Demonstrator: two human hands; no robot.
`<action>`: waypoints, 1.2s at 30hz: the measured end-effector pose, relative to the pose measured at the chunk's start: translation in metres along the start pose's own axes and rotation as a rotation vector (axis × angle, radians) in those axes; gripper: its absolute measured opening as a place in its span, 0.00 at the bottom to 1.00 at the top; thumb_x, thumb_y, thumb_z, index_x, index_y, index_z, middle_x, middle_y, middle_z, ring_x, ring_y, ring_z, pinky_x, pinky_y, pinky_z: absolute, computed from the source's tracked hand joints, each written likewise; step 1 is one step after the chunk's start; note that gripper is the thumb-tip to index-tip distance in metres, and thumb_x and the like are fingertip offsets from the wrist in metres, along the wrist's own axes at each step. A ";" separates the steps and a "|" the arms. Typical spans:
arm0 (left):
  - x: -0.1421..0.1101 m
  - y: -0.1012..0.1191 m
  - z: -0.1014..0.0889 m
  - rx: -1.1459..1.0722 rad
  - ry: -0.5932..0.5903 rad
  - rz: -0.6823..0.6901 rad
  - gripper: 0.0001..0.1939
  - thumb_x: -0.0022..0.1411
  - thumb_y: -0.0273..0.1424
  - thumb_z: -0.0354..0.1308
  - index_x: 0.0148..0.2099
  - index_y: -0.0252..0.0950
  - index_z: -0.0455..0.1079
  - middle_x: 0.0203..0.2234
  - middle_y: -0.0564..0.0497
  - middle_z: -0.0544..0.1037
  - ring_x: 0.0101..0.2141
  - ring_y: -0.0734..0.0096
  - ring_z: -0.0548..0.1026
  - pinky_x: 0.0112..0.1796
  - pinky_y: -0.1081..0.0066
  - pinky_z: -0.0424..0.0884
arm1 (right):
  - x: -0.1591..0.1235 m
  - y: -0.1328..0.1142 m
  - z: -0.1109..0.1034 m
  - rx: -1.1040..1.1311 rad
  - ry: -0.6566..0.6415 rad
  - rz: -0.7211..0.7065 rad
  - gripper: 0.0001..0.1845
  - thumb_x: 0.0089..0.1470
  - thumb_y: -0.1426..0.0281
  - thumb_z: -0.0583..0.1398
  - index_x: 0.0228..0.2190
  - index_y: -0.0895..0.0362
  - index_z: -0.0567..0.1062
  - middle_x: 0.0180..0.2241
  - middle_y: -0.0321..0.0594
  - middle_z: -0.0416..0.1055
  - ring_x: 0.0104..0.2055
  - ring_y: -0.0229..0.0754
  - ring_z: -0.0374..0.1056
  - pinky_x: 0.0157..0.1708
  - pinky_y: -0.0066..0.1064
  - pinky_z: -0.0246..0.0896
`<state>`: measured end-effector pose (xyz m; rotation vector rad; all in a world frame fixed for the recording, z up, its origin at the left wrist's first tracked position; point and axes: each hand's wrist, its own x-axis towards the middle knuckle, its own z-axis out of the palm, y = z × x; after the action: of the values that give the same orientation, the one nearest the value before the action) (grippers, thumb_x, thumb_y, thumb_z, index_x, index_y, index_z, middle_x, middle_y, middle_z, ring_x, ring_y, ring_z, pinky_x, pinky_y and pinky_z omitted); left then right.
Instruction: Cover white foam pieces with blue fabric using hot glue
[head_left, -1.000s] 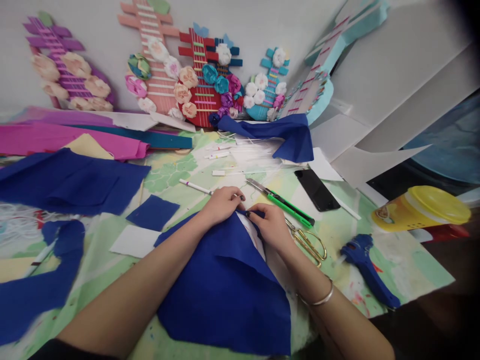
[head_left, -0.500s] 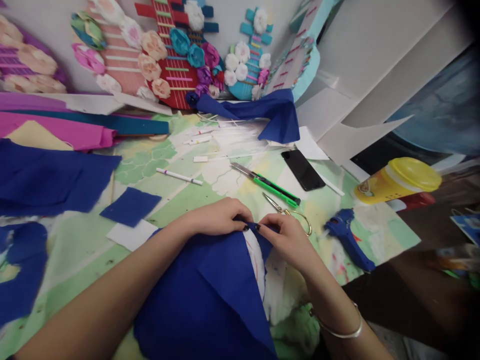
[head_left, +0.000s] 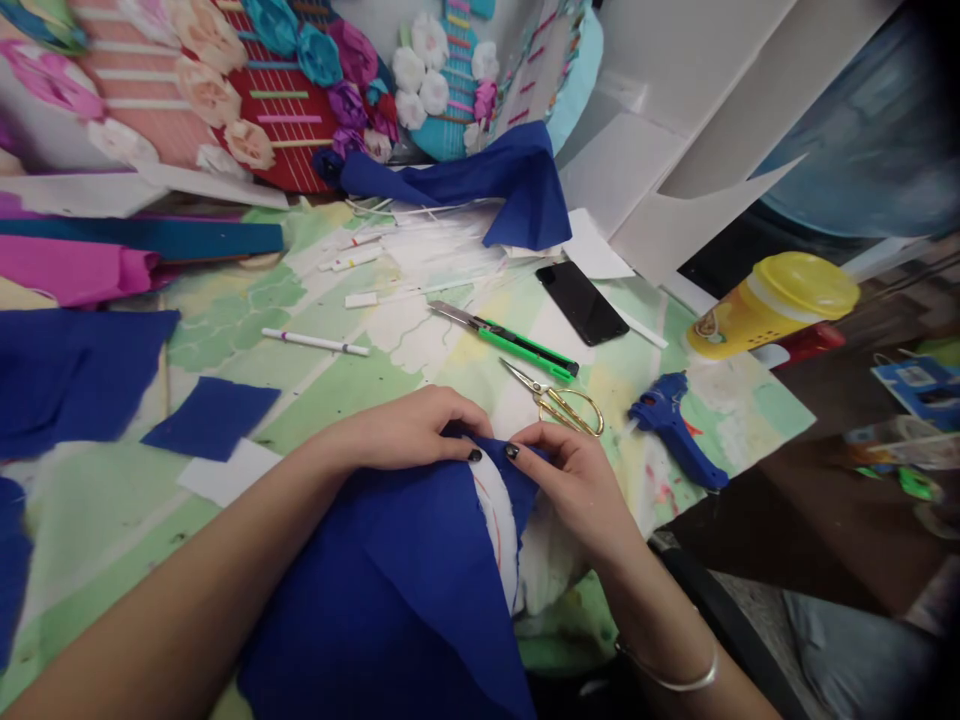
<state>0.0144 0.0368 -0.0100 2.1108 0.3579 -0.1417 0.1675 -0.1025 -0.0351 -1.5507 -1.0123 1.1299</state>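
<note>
A large sheet of blue fabric lies over a white curved board with a red line drawn on it, close to my body. My left hand presses down at the top of the board, its fingers closed on the fabric's edge. Just right of it, my right hand pinches another edge of the same fabric between thumb and forefinger, along the board's outer side. Gold-handled scissors lie just beyond my right hand. The board's left part is hidden under the fabric.
Behind the scissors lie a green utility knife and a black phone. A blue glue gun and a yellow lidded cup stand to the right. Blue fabric scrap and a marker lie left. Decorated guitar shapes line the back.
The view has shifted, so the table's things appear further left and higher. My right hand has drawn slightly away from my left, and more of the fabric edge shows between them.
</note>
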 end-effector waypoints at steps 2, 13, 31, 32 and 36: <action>0.000 -0.001 0.001 -0.018 -0.008 0.002 0.11 0.58 0.25 0.53 0.41 0.35 0.74 0.34 0.54 0.78 0.35 0.73 0.74 0.37 0.76 0.65 | 0.000 0.001 0.000 0.008 0.012 0.007 0.08 0.48 0.66 0.61 0.26 0.59 0.76 0.25 0.36 0.70 0.27 0.35 0.61 0.27 0.28 0.55; 0.003 -0.002 0.004 -0.008 0.009 0.010 0.12 0.58 0.24 0.53 0.42 0.37 0.74 0.36 0.52 0.79 0.38 0.71 0.74 0.41 0.74 0.66 | -0.013 -0.009 0.010 -0.160 0.106 -0.109 0.05 0.50 0.69 0.61 0.27 0.56 0.78 0.26 0.36 0.76 0.28 0.37 0.68 0.29 0.28 0.61; -0.006 0.004 -0.008 -0.160 0.151 -0.025 0.14 0.53 0.24 0.57 0.43 0.35 0.74 0.33 0.50 0.79 0.35 0.71 0.75 0.37 0.74 0.68 | -0.009 0.007 0.022 0.094 -0.035 0.057 0.17 0.56 0.58 0.53 0.25 0.58 0.71 0.21 0.33 0.62 0.24 0.34 0.56 0.24 0.25 0.52; -0.006 0.004 -0.008 -0.170 0.169 -0.028 0.14 0.52 0.24 0.58 0.43 0.34 0.73 0.32 0.51 0.79 0.34 0.71 0.75 0.36 0.74 0.68 | -0.011 0.007 0.026 0.105 -0.021 0.048 0.17 0.56 0.59 0.53 0.26 0.57 0.71 0.22 0.33 0.62 0.25 0.35 0.56 0.25 0.25 0.52; -0.007 0.003 -0.009 -0.202 0.166 -0.042 0.12 0.51 0.23 0.58 0.40 0.33 0.72 0.30 0.51 0.78 0.32 0.72 0.74 0.35 0.73 0.68 | -0.015 0.005 0.035 0.069 0.023 -0.004 0.14 0.56 0.60 0.54 0.30 0.57 0.73 0.24 0.34 0.63 0.29 0.36 0.58 0.29 0.26 0.53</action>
<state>0.0081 0.0418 -0.0011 1.9200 0.4947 0.0447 0.1311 -0.1105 -0.0422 -1.5025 -0.9511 1.1299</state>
